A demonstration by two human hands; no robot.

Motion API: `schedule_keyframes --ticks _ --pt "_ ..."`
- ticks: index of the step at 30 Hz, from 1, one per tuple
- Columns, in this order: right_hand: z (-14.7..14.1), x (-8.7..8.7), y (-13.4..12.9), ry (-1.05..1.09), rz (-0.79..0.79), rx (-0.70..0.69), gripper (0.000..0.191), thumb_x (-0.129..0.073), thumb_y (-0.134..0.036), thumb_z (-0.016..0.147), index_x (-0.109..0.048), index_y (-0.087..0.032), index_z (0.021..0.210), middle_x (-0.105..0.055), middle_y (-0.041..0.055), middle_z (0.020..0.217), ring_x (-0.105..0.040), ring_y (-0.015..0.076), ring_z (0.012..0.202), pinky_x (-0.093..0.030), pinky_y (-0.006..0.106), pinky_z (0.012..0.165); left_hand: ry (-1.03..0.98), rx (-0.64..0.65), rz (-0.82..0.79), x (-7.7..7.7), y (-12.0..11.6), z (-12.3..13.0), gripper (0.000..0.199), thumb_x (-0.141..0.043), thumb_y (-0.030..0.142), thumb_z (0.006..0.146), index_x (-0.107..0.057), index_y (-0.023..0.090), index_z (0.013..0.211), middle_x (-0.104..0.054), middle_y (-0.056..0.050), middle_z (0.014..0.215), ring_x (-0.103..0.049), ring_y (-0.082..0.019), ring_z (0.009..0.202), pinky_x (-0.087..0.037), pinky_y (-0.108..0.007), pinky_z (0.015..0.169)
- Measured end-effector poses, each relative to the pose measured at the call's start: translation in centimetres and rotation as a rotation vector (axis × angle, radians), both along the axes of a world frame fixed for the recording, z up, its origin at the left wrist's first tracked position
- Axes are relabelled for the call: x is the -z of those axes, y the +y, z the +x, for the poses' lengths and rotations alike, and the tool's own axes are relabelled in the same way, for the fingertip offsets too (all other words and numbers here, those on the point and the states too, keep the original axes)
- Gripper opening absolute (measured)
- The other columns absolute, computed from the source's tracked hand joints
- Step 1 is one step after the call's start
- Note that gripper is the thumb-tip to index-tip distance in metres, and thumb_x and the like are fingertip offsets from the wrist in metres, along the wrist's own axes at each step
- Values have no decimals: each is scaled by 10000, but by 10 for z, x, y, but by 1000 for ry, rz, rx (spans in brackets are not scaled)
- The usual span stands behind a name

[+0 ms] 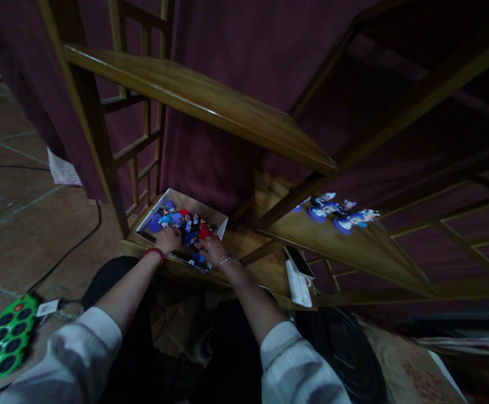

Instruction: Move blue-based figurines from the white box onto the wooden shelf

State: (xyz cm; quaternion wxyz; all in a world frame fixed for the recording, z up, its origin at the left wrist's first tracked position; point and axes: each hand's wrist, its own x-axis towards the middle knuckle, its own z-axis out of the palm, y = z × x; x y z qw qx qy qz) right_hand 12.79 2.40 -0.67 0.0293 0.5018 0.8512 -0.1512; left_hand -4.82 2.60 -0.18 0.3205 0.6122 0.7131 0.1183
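Note:
A shallow white box (224, 227) holds several small toy figurines (187, 220), blue, purple, red and black. My left hand (168, 240), a red bead bracelet at its wrist, reaches over the box's near left side with its fingers curled among the figurines. From the right, my right hand (213, 250) reaches in, wearing a thin silver bracelet; its fingers are bent together by a red and a blue piece. Whatever is between the fingers of either hand is too small and dark to make out.
The box sits on a low wooden shelf (244, 241) under a higher wooden board (202, 104). Several figurines on blue bases (343, 224) stand on a shelf to the right. A phone (298, 262) lies on a white object (298, 287). A green power strip (6, 339) is at lower left.

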Motion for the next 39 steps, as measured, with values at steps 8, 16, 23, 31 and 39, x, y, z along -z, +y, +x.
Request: schedule_keyframes --ticks 8,16,23,31,39 --pt "-1 -11 -14 -202 -15 -170 286 -557 -231 730 -590 -251 1013 -579 41 981 -513 180 939 -392 271 780 -11 15 10 6 1 0 295 -407 183 741 -623 186 941 -639 -64 1006 -576 -175 941 -408 -227 779" --pt "1 -13 -22 -188 3 -172 479 -552 -195 716 -457 -274 1178 -525 43 1066 -508 186 963 -401 285 801 142 73 70 3 -3 1 291 -397 213 760 -622 179 941 -639 -109 979 -586 -218 924 -423 -275 769" --pt "2 -13 -24 -184 -30 -167 419 -539 -184 725 -500 -280 1131 -518 40 1030 -497 180 968 -388 282 812 44 152 44 -3 -5 5 290 -418 198 740 -627 199 941 -663 -46 891 -595 -158 843 -422 -214 710" --pt "1 -14 -24 -228 -22 -179 360 -530 -207 736 -539 -315 1080 -510 29 994 -496 179 930 -401 279 753 27 416 31 -1 -9 18 393 -381 187 757 -571 228 1099 -641 -46 1003 -574 -163 921 -413 -240 788" --pt "1 -18 -23 -120 18 -180 374 -571 -152 683 -511 -220 1046 -496 63 1062 -471 194 980 -390 292 784 92 444 35 7 -7 17 413 -361 211 777 -516 225 1160 -604 -83 1088 -557 -192 982 -403 -290 834"
